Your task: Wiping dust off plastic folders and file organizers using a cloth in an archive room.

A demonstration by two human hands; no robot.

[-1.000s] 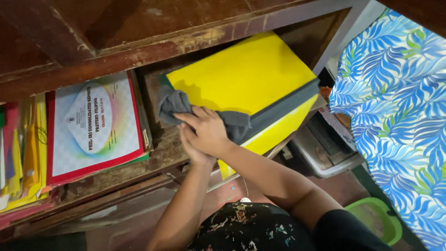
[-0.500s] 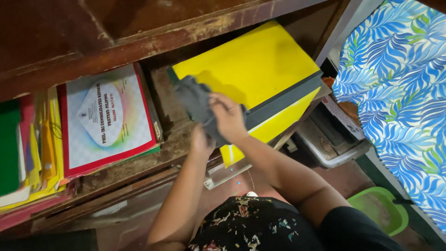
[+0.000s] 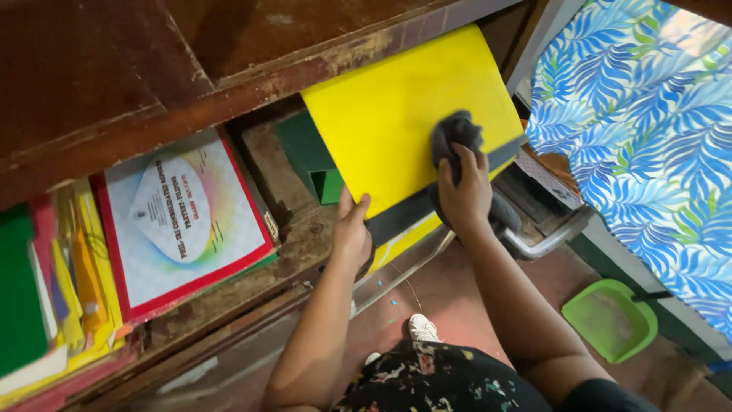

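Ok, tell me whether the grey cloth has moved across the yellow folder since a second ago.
Yes. The grey cloth under the right hand went from the yellow folder's left end toward its right end.

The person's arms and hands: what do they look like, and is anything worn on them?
Both forearms are bare, with no sleeves, gloves, watch or bracelets in view. The left hand and right hand show no rings on the fingers. The only clothing visible is a dark floral-patterned garment below.

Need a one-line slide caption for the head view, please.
Right hand presses grey cloth on yellow folder; left hand grips its edge.
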